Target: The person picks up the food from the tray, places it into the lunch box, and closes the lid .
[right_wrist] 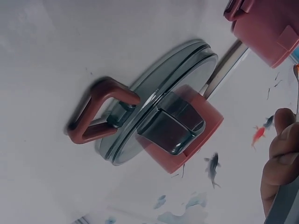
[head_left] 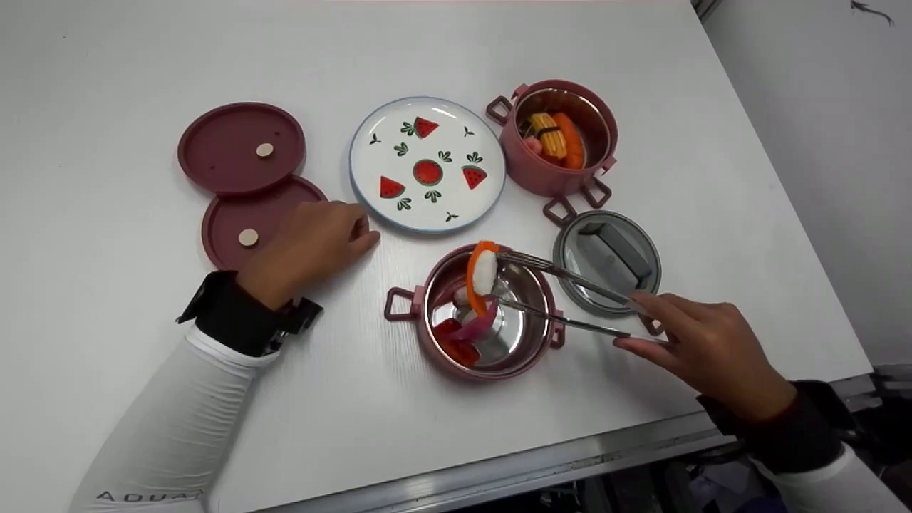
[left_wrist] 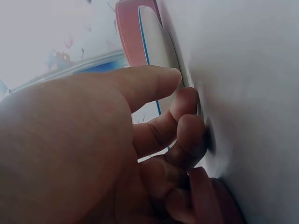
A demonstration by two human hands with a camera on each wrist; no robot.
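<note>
My right hand (head_left: 712,349) holds metal tongs (head_left: 570,277), reaching in from the right over the nearer pink pot (head_left: 422,324). Between the tips of the tongs is a toy sushi piece (head_left: 485,272), white with an orange topping, over the pot's opening. Inside that pot lie a red piece (head_left: 456,347) and a pinkish-purple piece (head_left: 479,324), partly overlapped by the sushi. My left hand (head_left: 313,242) rests on the table by the lower maroon lid (head_left: 228,224), fingers loosely curled and holding nothing; the left wrist view shows its bent fingers (left_wrist: 190,133) against the tabletop.
A white plate (head_left: 377,160) with watermelon pictures lies beyond the hands. Right of it stands another pink pot (head_left: 531,174) holding yellow and orange toy food. A grey lid (head_left: 605,263) sits right of the nearer pot. Another maroon lid (head_left: 235,142) lies far left.
</note>
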